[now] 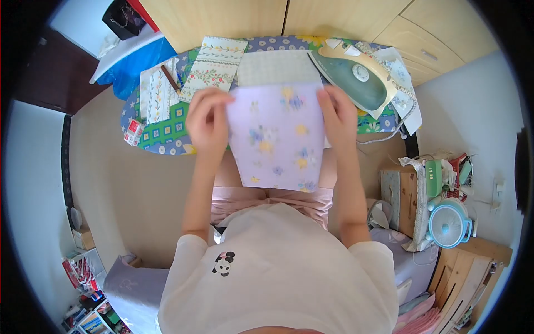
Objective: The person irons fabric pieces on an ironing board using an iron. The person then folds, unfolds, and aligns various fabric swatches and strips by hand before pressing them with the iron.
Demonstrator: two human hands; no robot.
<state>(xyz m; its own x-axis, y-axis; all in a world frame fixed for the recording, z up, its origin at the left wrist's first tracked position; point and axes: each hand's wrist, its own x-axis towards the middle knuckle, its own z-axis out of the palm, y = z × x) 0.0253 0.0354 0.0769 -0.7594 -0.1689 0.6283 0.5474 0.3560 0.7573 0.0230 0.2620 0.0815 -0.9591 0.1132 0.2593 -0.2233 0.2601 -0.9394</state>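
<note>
A lilac fabric piece (278, 133) with yellow and blue flowers hangs between my hands over the near edge of the ironing board. My left hand (208, 117) pinches its upper left corner, and my right hand (338, 114) grips the upper right one. Behind it lies a pale checked cloth (281, 65), partly covered. A green and cream iron (356, 75) rests on its side or base beyond my right hand; which, I cannot tell. Near my left hand lies a folded white cloth (214, 67) with red flowers and green leaves.
The ironing board (167, 147) has a patterned blue and green cover. At its left are another printed cloth (158, 94), a brown stick-like object (169, 77) and a small red-white box (133, 132). The iron's cord (409, 114) loops at right. A blue fan (449, 225) stands lower right.
</note>
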